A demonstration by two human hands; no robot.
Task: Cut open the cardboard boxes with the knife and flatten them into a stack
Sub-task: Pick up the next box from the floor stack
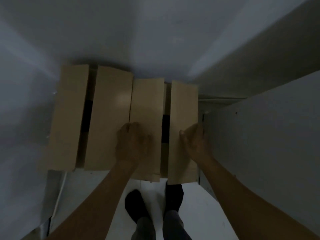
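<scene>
We see both forearms reaching down to the right-hand brown cardboard box (165, 101), which stands beside a second brown cardboard box (110, 110) against the pale wall (138, 40). The left hand (133, 141) lies palm-down on its left top flap (147, 101), grip unclear. The right hand (195, 141) clasps the right top flap (183, 104) at its outer edge, thumb on top.

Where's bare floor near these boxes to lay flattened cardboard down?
Bare white floor lies in front of the left box, left of the feet; a narrower strip runs right of them. Crowded: the boxes abut each other, and the right box sits close against the white panel.
</scene>
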